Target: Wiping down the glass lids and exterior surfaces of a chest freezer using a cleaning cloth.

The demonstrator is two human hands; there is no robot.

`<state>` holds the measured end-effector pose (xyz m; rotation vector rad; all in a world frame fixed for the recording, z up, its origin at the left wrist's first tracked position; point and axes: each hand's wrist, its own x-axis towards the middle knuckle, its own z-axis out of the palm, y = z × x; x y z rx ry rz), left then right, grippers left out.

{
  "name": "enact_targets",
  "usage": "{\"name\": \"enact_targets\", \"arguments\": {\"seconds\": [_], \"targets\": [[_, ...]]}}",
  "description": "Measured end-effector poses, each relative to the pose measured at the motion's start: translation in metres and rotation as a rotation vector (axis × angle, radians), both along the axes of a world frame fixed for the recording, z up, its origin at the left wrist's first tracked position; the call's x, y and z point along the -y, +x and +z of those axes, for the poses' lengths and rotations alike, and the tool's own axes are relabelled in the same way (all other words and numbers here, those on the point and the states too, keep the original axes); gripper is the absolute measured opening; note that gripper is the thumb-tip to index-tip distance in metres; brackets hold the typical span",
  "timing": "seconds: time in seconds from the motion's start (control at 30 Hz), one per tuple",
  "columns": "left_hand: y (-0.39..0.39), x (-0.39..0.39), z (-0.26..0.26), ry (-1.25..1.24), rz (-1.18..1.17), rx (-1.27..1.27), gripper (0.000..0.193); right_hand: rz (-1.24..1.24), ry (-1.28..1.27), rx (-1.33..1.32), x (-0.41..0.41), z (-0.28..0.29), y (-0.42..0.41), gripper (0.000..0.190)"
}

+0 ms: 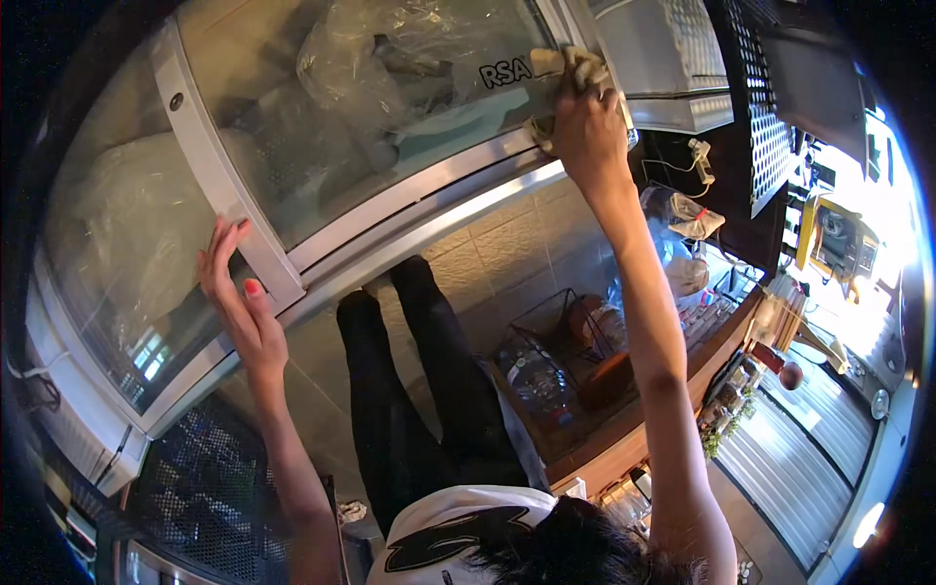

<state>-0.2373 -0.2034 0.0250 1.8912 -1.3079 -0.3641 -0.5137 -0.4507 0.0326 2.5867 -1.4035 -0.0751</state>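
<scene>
Before me is a chest freezer with sliding glass lids in a pale frame (431, 183). My right hand (594, 124) grips a crumpled beige cloth (583, 67) and presses it on the far right corner of the glass lid (468, 110), beside printed lettering. Part of the cloth shows below the hand, by the frame. My left hand (245, 307) has its fingers apart, with the fingertips at the frame bar (219, 175) between the lids; whether they touch it is unclear. Nothing is held in it. Clear plastic wrapping (358, 66) shows through the glass.
A wooden shelf unit (607, 439) with a wire rack and plastic bottles (537, 373) stands at the right. Beyond the freezer's right side are a white cabinet or appliance (669, 58) and a power strip (702, 162). A black perforated crate (201, 482) is at the lower left.
</scene>
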Motion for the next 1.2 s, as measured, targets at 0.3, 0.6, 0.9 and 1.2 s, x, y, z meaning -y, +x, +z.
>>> {"name": "enact_targets", "arguments": {"seconds": [0.3,0.6,0.9,1.2], "targets": [[0.001,0.001,-0.002,0.016,-0.008,0.078,0.048,0.076,0.157,0.152,-0.086,-0.002,0.079,0.014],[-0.002,0.005,0.002,0.017,-0.003,0.054,0.046,0.453,-0.083,-0.356,0.031,0.017,-0.056,0.011],[0.0,0.001,0.001,0.014,-0.009,0.055,0.047,0.353,0.098,-0.498,0.036,0.062,-0.04,0.02],[0.003,-0.003,0.001,0.026,0.002,0.085,0.048,0.639,0.513,-0.024,-0.011,0.066,0.055,0.045]]}}
